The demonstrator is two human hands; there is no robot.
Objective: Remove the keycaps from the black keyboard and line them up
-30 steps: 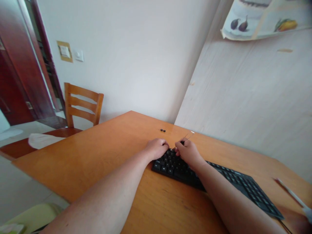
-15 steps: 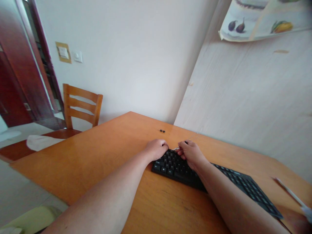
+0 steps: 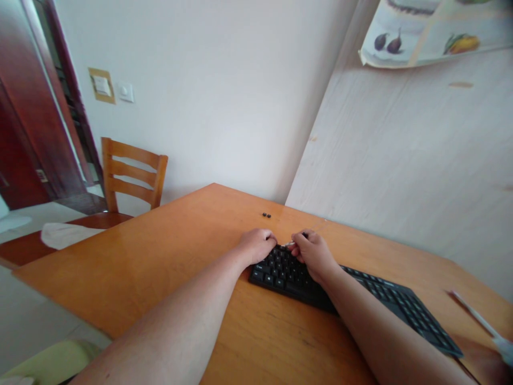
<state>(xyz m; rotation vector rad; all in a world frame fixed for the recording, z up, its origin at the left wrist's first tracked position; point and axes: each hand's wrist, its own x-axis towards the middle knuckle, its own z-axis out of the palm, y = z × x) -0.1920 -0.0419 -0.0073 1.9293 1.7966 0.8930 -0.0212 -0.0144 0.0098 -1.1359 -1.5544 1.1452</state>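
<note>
A black keyboard [image 3: 296, 289] lies slantwise on the wooden table, partly covered by my hands and right forearm. My left hand [image 3: 259, 246] is closed on its far left corner, fingers curled over the edge. Just right of it, my right hand [image 3: 315, 254] pinches a thin, pale metal tool with a dark end [image 3: 287, 244]. The tip of this tool meets the keyboard's upper row of keys near my left fingers; its exact kind is too small to make out. Two small black keycaps [image 3: 266, 215] sit side by side on the table beyond my hands.
The wooden table [image 3: 168, 256] reaches back to the white walls. At its right lies a thin, pale stick-like object with a bluish-white end [image 3: 475, 313]. A wooden chair [image 3: 134, 171] stands beyond the left edge, and a greenish rounded seat [image 3: 52, 363] is at lower left.
The tool tip in my right hand has shifted very slightly at the keys. Otherwise both hands and the keyboard hold their places; the view has moved a little.
</note>
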